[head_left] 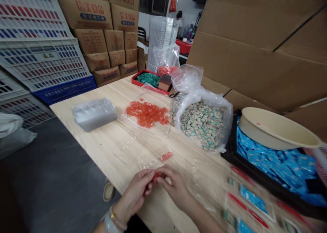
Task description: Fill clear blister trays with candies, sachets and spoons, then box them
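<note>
My left hand and my right hand meet at the table's near edge. Their fingertips pinch small translucent red pieces, partly hidden by the fingers. Just beyond them lies a clear plastic tray, hard to make out against the wood, with a short row of red pieces at its far end. Farther back, a loose pile of red pieces is spread on a clear plastic sheet or bag. To its right stands an open clear bag full of small beige-and-green rectangular pieces.
Stacked clear trays sit at the table's left. A red tray holds green pieces. On the right, a black crate carries blue packets and a cream basin. Filled packs lie near right, blurred. Cartons stand behind.
</note>
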Available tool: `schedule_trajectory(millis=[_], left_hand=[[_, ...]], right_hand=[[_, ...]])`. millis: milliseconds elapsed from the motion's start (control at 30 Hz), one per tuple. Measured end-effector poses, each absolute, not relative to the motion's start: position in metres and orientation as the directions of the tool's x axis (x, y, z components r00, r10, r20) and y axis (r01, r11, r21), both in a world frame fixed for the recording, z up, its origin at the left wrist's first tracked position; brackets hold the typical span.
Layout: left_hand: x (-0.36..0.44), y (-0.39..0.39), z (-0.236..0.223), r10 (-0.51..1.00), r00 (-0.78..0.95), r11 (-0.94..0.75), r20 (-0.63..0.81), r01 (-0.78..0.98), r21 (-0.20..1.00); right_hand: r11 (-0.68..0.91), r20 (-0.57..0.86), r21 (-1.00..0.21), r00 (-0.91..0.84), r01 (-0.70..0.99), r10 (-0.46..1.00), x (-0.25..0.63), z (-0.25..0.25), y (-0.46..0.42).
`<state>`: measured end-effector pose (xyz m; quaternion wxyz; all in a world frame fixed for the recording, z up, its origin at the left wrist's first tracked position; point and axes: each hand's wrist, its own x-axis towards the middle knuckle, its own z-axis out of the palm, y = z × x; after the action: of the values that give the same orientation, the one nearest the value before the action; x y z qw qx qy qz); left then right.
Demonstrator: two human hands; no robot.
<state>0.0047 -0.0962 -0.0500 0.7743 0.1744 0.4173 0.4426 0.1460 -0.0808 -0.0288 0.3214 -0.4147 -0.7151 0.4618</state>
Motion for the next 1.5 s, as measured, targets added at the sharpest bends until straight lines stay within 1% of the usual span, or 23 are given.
schedule_trajectory(millis=[133,200,233,300,367,400,467,600,667,733,833,900,933,1000,1033,1067,1133,1167,1200,1233,1300,1367,1500], left_hand=[[0.001,-0.092,-0.046,0.818,0.331,0.572,-0.47,-0.558,0.602],[-0.005,-0.087,-0.04,0.823,0.308,0.562,-0.478,-0.565,0.604],[-0.008,-0.085,-0.037,0.833,0.27,0.542,-0.483,-0.575,0.613],[-0.014,-0.084,-0.033,0.858,0.184,0.489,-0.48,-0.58,0.652],[-0.018,-0.083,-0.035,0.876,0.13,0.454,-0.464,-0.545,0.705],[-0.018,-0.084,-0.037,0.884,0.115,0.442,-0.453,-0.52,0.731],[-0.018,-0.084,-0.044,0.898,0.084,0.416,-0.431,-0.474,0.776],[-0.013,-0.081,-0.06,0.92,0.044,0.375,-0.389,-0.388,0.842],[-0.012,-0.079,-0.066,0.919,0.038,0.381,-0.392,-0.336,0.861],[-0.012,-0.078,-0.068,0.914,0.028,0.393,-0.404,-0.299,0.869],[-0.015,-0.08,-0.064,0.925,0.058,0.374,-0.375,-0.299,0.878],[-0.019,-0.082,-0.061,0.934,0.113,0.358,-0.339,-0.312,0.88],[-0.02,-0.082,-0.059,0.936,0.131,0.351,-0.326,-0.311,0.884],[-0.021,-0.083,-0.058,0.946,0.125,0.324,-0.3,-0.287,0.901],[-0.021,-0.083,-0.058,0.953,0.108,0.303,-0.284,-0.267,0.915],[-0.021,-0.083,-0.058,0.96,0.089,0.278,-0.264,-0.245,0.929],[-0.018,-0.082,-0.058,0.976,0.069,0.217,-0.208,-0.195,0.956],[-0.017,-0.081,-0.057,0.982,0.071,0.185,-0.175,-0.169,0.968],[-0.016,-0.081,-0.056,0.987,0.077,0.153,-0.143,-0.145,0.978],[-0.016,-0.08,-0.054,0.99,0.086,0.125,-0.114,-0.128,0.984],[-0.015,-0.08,-0.05,0.99,0.109,0.105,-0.092,-0.122,0.987],[-0.015,-0.08,-0.046,0.987,0.124,0.124,-0.106,-0.146,0.982],[-0.013,-0.08,-0.036,0.984,0.102,0.165,-0.149,-0.176,0.97]], right_hand=[[0.33,0.085,-0.863,-0.534,0.383,0.841,0.147,-0.019,-0.067],[0.401,0.098,-0.788,-0.546,0.468,0.832,0.149,-0.017,-0.054],[0.442,0.11,-0.724,-0.544,0.529,0.832,0.15,-0.017,-0.047],[0.528,0.126,-0.545,-0.559,0.651,0.819,0.152,-0.02,-0.034],[0.607,0.11,-0.359,-0.614,0.709,0.782,0.153,-0.026,-0.023],[0.64,0.099,-0.288,-0.643,0.712,0.759,0.153,-0.029,-0.019],[0.684,0.093,-0.2,-0.681,0.702,0.726,0.153,-0.034,-0.015],[0.77,0.108,-0.078,-0.762,0.633,0.638,0.151,-0.04,-0.01],[0.828,0.069,-0.03,-0.826,0.559,0.56,0.148,-0.043,-0.005],[0.861,0.015,-0.011,-0.861,0.508,0.508,0.145,-0.045,0.0],[0.853,-0.037,-0.052,-0.854,0.52,0.519,0.141,-0.039,0.004],[0.821,-0.018,-0.135,-0.83,0.554,0.557,0.141,-0.03,-0.001],[0.79,0.02,-0.189,-0.802,0.583,0.596,0.141,-0.026,-0.005],[0.685,0.12,-0.337,-0.692,0.646,0.711,0.14,-0.02,-0.017],[0.613,0.141,-0.441,-0.624,0.655,0.768,0.14,-0.019,-0.024],[0.525,0.123,-0.557,-0.561,0.644,0.819,0.139,-0.019,-0.03],[0.308,0.003,-0.771,-0.48,0.557,0.877,0.137,-0.023,-0.04],[0.201,-0.061,-0.847,-0.465,0.492,0.883,0.136,-0.025,-0.044],[0.112,-0.104,-0.898,-0.454,0.425,0.885,0.135,-0.027,-0.046],[0.052,-0.124,-0.93,-0.441,0.365,0.889,0.134,-0.027,-0.048],[0.024,-0.107,-0.954,-0.415,0.299,0.904,0.133,-0.025,-0.052],[0.099,-0.048,-0.937,-0.403,0.336,0.914,0.133,-0.019,-0.056],[0.308,0.117,-0.825,-0.39,0.474,0.913,0.135,-0.008,-0.067]])
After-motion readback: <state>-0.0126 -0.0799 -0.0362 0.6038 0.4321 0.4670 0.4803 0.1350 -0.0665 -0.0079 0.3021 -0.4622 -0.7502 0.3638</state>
